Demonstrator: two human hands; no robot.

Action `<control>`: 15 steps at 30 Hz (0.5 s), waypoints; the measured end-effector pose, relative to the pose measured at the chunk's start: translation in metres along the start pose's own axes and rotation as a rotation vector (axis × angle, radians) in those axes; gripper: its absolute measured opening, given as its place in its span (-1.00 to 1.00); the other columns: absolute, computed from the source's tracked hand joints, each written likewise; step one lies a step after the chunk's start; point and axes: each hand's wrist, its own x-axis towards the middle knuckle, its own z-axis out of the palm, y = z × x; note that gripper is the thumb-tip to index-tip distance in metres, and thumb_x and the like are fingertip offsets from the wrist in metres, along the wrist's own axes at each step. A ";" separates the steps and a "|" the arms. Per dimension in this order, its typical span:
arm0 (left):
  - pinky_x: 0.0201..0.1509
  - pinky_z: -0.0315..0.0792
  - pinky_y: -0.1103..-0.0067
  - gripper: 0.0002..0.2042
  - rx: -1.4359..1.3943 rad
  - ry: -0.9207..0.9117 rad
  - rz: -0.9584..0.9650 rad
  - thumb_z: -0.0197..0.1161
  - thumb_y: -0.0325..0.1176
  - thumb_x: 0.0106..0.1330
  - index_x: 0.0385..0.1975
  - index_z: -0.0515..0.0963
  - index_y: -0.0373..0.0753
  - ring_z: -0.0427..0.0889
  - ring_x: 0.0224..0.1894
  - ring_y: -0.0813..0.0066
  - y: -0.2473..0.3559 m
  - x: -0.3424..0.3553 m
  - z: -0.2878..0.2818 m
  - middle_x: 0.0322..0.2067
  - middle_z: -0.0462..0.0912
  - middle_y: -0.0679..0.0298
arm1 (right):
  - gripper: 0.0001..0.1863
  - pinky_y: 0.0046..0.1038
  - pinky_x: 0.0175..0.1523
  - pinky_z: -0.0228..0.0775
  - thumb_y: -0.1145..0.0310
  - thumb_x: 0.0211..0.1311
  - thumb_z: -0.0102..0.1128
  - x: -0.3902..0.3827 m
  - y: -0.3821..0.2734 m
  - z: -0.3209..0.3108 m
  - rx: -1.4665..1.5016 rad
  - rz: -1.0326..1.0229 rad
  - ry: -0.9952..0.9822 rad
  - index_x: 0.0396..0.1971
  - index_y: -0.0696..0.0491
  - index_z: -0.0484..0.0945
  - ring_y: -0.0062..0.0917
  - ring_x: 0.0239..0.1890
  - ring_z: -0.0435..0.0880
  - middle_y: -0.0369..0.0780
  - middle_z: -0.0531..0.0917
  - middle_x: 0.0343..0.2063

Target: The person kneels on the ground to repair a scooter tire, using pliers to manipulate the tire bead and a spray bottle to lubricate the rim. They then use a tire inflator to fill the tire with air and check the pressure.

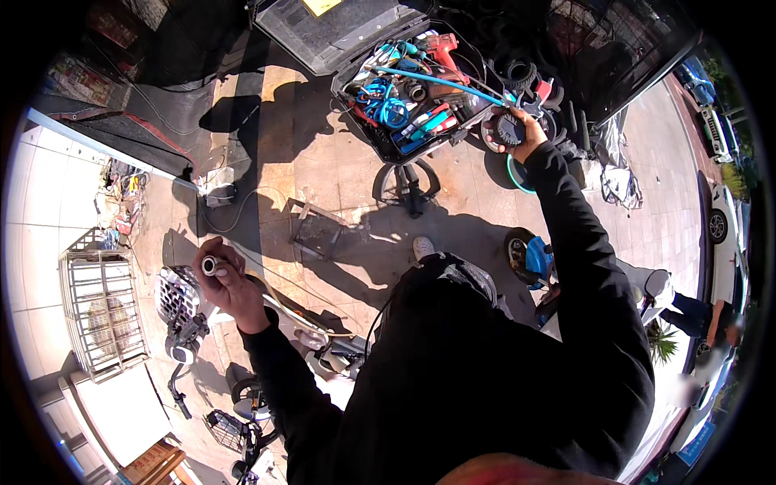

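Left hand (233,293), well out past the left edge of the tool case (373,139), has fingers and thumb curled around a hollow metal piece (211,265), round end turned up to the camera! Across to the right hand (525,133), just off the case's lower right corner: thumb and fingers bend around a black ridged disc (510,129) (gripping or merely touching, I cannot tell). Inside the case, 1 blue tube (436,78) slants toward that hand, a red power tool (443,50) lies by the upper right edge, coiled blue cable (394,111) near the left. Labels? 1 yellow sheet (322,6) on the lid (335,34), at its top edge, too small to read.
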 end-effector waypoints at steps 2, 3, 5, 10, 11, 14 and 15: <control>-0.38 0.16 0.74 -0.38 -0.093 -0.146 -0.036 0.16 0.17 0.43 0.07 0.42 -0.39 0.29 -0.41 0.70 0.007 -0.008 0.031 -0.43 0.39 0.38 | -0.50 -0.16 -0.28 0.60 -0.01 0.39 0.03 0.008 0.079 -0.012 0.356 -0.018 -0.364 0.14 0.03 0.49 0.01 -0.12 0.72 0.10 0.68 -0.15; -0.36 0.18 0.73 -0.40 -0.124 -0.241 -0.041 0.17 0.14 0.43 0.08 0.42 -0.38 0.30 -0.40 0.69 0.010 -0.015 0.043 -0.40 0.39 0.38 | -0.49 -0.09 -0.20 0.60 0.01 0.38 0.04 -0.004 0.099 -0.006 0.358 -0.043 -0.344 0.16 0.05 0.48 0.02 -0.09 0.70 0.14 0.66 -0.13; -0.34 0.21 0.73 -0.41 -0.138 -0.430 -0.021 0.21 0.12 0.42 0.10 0.43 -0.36 0.33 -0.39 0.69 0.012 -0.028 0.075 -0.38 0.40 0.38 | -0.47 0.06 0.01 0.57 0.07 0.35 0.10 -0.056 0.128 -0.003 0.265 -0.153 -0.284 0.18 0.11 0.45 0.07 -0.07 0.68 0.21 0.63 -0.10; -0.38 0.43 0.69 -0.44 -0.053 -0.996 0.047 0.32 0.08 0.31 0.07 0.52 -0.29 0.53 -0.46 0.66 0.065 -0.074 0.128 -0.42 0.60 0.35 | -0.01 -0.23 0.02 0.58 0.30 0.09 0.40 -0.287 0.133 0.012 -0.069 -0.285 -0.057 0.48 0.14 0.04 -0.22 -0.15 0.71 0.00 0.68 -0.17; -0.38 0.46 0.67 -0.45 -0.034 -1.090 0.124 0.33 0.07 0.31 0.09 0.52 -0.28 0.57 -0.47 0.62 0.079 -0.085 0.147 -0.36 0.65 0.31 | 0.02 -0.31 -0.01 0.54 0.33 0.02 0.41 -0.330 0.141 0.002 -0.143 -0.322 -0.051 0.48 0.13 0.05 -0.30 -0.19 0.69 -0.08 0.68 -0.20; -0.36 0.54 0.58 -0.43 -0.139 -1.394 0.351 0.32 0.08 0.30 0.10 0.54 -0.28 0.70 -0.40 0.47 0.122 -0.134 0.226 -0.22 0.73 0.21 | -0.02 -0.38 0.17 0.43 0.45 -0.08 0.29 -0.478 0.169 -0.024 -0.273 -0.371 0.181 0.45 0.10 0.12 -0.34 0.00 0.64 -0.08 0.64 -0.05; -0.38 0.53 0.57 -0.44 -0.236 -1.451 0.408 0.32 0.09 0.30 0.07 0.55 -0.28 0.69 -0.43 0.45 0.137 -0.160 0.255 -0.23 0.73 0.21 | -0.05 -0.39 0.21 0.40 0.47 -0.08 0.27 -0.524 0.182 -0.023 -0.293 -0.377 0.291 0.44 0.10 0.14 -0.37 0.05 0.62 -0.09 0.63 -0.01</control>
